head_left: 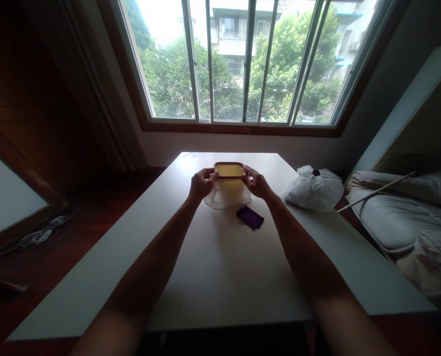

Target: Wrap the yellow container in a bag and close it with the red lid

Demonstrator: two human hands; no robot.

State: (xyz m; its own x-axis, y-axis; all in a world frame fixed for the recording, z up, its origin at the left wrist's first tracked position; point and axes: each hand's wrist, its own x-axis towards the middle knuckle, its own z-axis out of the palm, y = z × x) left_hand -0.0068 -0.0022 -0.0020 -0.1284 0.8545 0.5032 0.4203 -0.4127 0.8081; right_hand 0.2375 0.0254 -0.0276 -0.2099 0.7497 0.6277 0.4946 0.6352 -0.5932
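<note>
Both my arms reach out over a white table [220, 267]. My left hand [201, 184] grips the left side of a small yellow container [229, 170] with a dark rim, fingers curled round its edge. My right hand [256, 183] holds the container's right side the same way. Below the container hangs or lies a translucent whitish piece [228, 195], perhaps a bag or lid, touching the table. A small purple cloth-like object [250, 217] lies flat on the table just in front of my right hand.
A crumpled white plastic bag [313, 190] sits at the table's right edge. Bedding [402, 217] and a thin stick [376, 192] lie to the right. A large barred window [242, 59] faces me. Cables [38, 237] rest on the wooden floor at left.
</note>
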